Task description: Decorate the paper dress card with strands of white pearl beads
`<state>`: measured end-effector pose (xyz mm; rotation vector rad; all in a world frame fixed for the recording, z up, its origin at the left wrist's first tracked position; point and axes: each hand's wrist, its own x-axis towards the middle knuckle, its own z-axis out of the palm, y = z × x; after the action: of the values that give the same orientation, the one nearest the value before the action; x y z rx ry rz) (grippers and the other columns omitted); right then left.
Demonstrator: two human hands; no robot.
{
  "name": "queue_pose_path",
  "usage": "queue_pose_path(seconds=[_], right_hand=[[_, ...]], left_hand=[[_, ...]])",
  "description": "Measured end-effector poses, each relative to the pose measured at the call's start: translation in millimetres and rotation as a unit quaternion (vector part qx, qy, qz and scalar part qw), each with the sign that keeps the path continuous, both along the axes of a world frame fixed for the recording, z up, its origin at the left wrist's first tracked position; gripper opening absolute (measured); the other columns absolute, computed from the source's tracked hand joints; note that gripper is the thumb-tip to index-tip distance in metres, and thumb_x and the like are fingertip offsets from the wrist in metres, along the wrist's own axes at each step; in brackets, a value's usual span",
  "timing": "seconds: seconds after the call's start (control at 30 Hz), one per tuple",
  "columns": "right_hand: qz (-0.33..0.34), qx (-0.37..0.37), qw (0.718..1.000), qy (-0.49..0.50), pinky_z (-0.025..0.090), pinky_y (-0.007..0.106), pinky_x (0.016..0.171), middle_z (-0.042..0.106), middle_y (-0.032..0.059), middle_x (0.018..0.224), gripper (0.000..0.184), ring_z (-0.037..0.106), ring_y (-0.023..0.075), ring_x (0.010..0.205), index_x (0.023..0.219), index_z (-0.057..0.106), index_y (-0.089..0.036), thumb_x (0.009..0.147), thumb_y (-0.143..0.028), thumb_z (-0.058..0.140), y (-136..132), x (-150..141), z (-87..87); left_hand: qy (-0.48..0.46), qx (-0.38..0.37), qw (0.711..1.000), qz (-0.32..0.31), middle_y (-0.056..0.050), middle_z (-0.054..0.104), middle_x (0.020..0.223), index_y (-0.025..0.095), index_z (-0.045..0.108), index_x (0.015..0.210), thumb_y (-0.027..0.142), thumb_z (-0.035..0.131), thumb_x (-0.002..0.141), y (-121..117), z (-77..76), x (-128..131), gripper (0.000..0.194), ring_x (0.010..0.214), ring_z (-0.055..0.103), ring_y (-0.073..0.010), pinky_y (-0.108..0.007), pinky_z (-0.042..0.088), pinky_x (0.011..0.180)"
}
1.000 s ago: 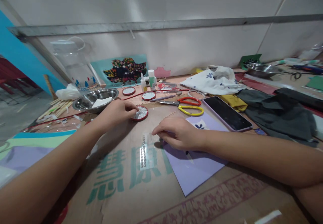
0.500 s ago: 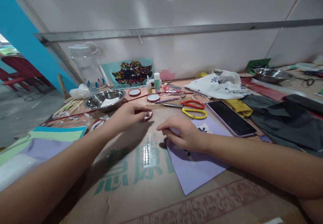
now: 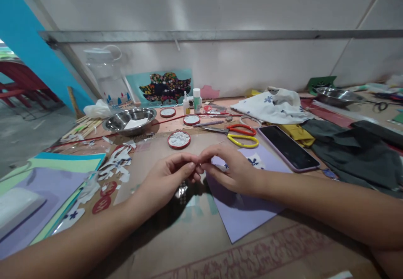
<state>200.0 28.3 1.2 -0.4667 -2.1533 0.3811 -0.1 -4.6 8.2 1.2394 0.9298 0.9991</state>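
My left hand [image 3: 179, 170] and my right hand [image 3: 228, 168] meet fingertip to fingertip over the cardboard. Both are closed in a pinch; whatever lies between the fingers is too small or hidden to make out. Under my right hand is a purple sheet [image 3: 234, 216] with cut white pieces bearing dark blue flowers [image 3: 256, 161]. Just beyond my left hand sits a red-rimmed lid [image 3: 179, 139] filled with small whitish bits. A clear strip of shiny beads [image 3: 181, 193] lies below my left fingers, partly covered.
Scissors [image 3: 231, 131] and a phone [image 3: 288, 148] lie beyond my right hand. A steel bowl [image 3: 110, 123], a water jug [image 3: 108, 77], glue bottles [image 3: 197, 100] and two more lids stand farther back. Fabric [image 3: 273, 105] lies right; coloured sheets [image 3: 67, 174] and paper scraps lie left.
My left hand has left the red-rimmed lid and come right and nearer, meeting my right fingertips. The lid now shows uncovered. My right hand has stayed almost in place.
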Motion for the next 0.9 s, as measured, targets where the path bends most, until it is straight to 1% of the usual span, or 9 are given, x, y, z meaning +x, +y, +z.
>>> queue_pose_path(seconds=[0.13, 0.2, 0.27, 0.37, 0.47, 0.53, 0.6, 0.73, 0.9], right_hand=[[-0.003, -0.009, 1.000, 0.002, 0.057, 0.027, 0.081, 0.076, 0.0050, 0.100, 0.021, 0.071, 0.0146, 0.090, 0.113, 0.063, -0.020, 0.094, -0.012, 0.057, 1, -1, -4.2], [0.003, -0.021, 1.000, 0.000, 0.057, 0.027, 0.082, 0.077, 0.0048, 0.101, 0.018, 0.072, 0.0143, 0.091, 0.111, 0.066, -0.019, 0.097, -0.014, 0.056, 3, -2, -5.8], [0.017, -0.038, 0.999, -0.007, 0.057, 0.025, 0.080, 0.078, 0.0036, 0.097, 0.016, 0.073, 0.0131, 0.087, 0.108, 0.068, -0.019, 0.098, -0.016, 0.056, 4, -3, -6.6], [0.020, -0.046, 0.999, -0.020, 0.056, 0.023, 0.075, 0.079, 0.0026, 0.091, 0.017, 0.074, 0.0121, 0.081, 0.105, 0.071, -0.019, 0.098, -0.018, 0.055, 8, -2, -7.0], [0.015, -0.023, 0.999, -0.030, 0.056, 0.023, 0.075, 0.079, 0.0045, 0.091, 0.017, 0.073, 0.0131, 0.081, 0.103, 0.072, -0.018, 0.098, -0.019, 0.056, 9, 0, -7.4], [0.014, -0.013, 0.999, -0.032, 0.056, 0.024, 0.075, 0.078, 0.0055, 0.090, 0.015, 0.073, 0.0137, 0.081, 0.101, 0.072, -0.018, 0.097, -0.019, 0.057, 9, 1, -7.2], [0.011, -0.020, 0.999, -0.038, 0.056, 0.024, 0.074, 0.078, 0.0052, 0.087, 0.013, 0.072, 0.0138, 0.078, 0.098, 0.071, -0.018, 0.096, -0.019, 0.059, 8, 1, -6.5], [0.002, -0.051, 0.998, -0.047, 0.056, 0.023, 0.075, 0.078, 0.0050, 0.089, 0.012, 0.073, 0.0140, 0.079, 0.096, 0.071, -0.018, 0.096, -0.020, 0.059, 6, 0, -4.3], [0.021, -0.055, 0.998, -0.022, 0.058, 0.024, 0.078, 0.079, 0.0050, 0.094, 0.014, 0.074, 0.0141, 0.084, 0.104, 0.072, -0.018, 0.095, -0.017, 0.060, 7, -1, -4.1]], left_hand=[[-0.017, 0.010, 1.000, 0.014, 0.002, 0.068, 0.072, 0.020, 0.062, 0.095, 0.048, 0.082, 0.076, -1, 0.4, 1, 0.039, 0.067, 0.063, -0.0121, -0.024, 0.052, 0.066], [-0.022, 0.012, 1.000, -0.002, 0.002, 0.068, 0.072, 0.021, 0.056, 0.098, 0.049, 0.080, 0.078, -1, -0.1, 1, 0.041, 0.067, 0.064, -0.0128, -0.025, 0.052, 0.065], [-0.021, 0.014, 0.999, -0.022, 0.001, 0.069, 0.073, 0.021, 0.054, 0.099, 0.049, 0.078, 0.080, 0, -2.1, 0, 0.041, 0.068, 0.064, -0.0134, -0.025, 0.052, 0.065], [-0.018, 0.019, 0.999, -0.027, 0.001, 0.068, 0.074, 0.022, 0.054, 0.103, 0.048, 0.074, 0.084, 2, -7.6, 0, 0.038, 0.070, 0.065, -0.0142, -0.026, 0.052, 0.065], [-0.008, 0.025, 0.999, -0.025, 0.001, 0.068, 0.076, 0.023, 0.054, 0.108, 0.047, 0.071, 0.087, 1, -13.2, -1, 0.036, 0.073, 0.066, -0.0154, -0.027, 0.053, 0.066], [0.007, 0.029, 0.999, -0.025, -0.001, 0.068, 0.078, 0.022, 0.056, 0.108, 0.047, 0.070, 0.088, 0, -15.7, -1, 0.035, 0.074, 0.066, -0.0162, -0.028, 0.053, 0.066], [0.022, 0.033, 0.999, -0.025, -0.003, 0.069, 0.080, 0.021, 0.057, 0.107, 0.047, 0.068, 0.089, 0, -16.9, -1, 0.033, 0.075, 0.066, -0.0168, -0.028, 0.051, 0.066], [0.037, 0.038, 0.998, -0.014, -0.002, 0.070, 0.081, 0.022, 0.059, 0.108, 0.045, 0.069, 0.088, 0, -15.4, 0, 0.032, 0.076, 0.067, -0.0171, -0.027, 0.051, 0.066], [0.039, 0.062, 0.997, 0.026, -0.001, 0.070, 0.082, 0.023, 0.061, 0.102, 0.041, 0.072, 0.086, -2, -9.5, 0, 0.026, 0.077, 0.067, -0.0164, -0.027, 0.053, 0.070]])
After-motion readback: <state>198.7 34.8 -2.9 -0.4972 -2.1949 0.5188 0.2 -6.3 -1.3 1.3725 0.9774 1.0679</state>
